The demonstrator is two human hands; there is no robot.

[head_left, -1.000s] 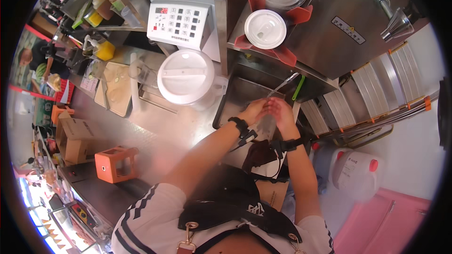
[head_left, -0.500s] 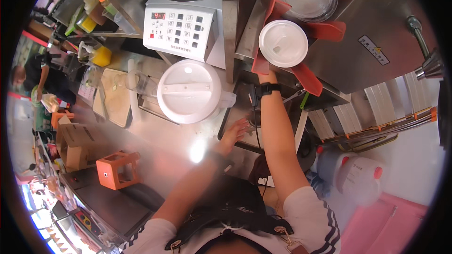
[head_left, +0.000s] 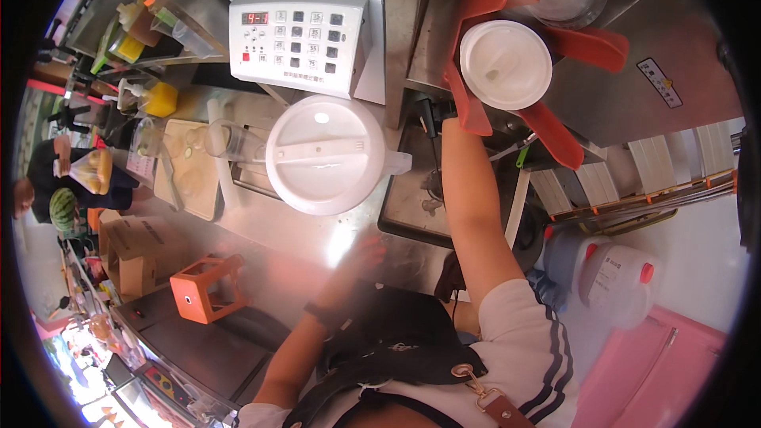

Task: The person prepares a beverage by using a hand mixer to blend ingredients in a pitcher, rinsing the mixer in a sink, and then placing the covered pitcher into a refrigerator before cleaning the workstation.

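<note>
Right hand hidden behind the red funnel holder (head_left: 476, 71), grip can't tell; left hand (head_left: 361, 257) blurred, released, empty, over steel bench (head_left: 269, 230) near the white-lidded pitcher (head_left: 325, 154).

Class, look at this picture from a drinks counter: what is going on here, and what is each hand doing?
A person stands at a steel counter. The right arm reaches up under the red holder with the round white lid; the right hand is hidden behind that holder. The left hand, blurred, hangs open over the counter near the large white-lidded round jug and holds nothing. A grey keypad machine stands behind the jug.
</note>
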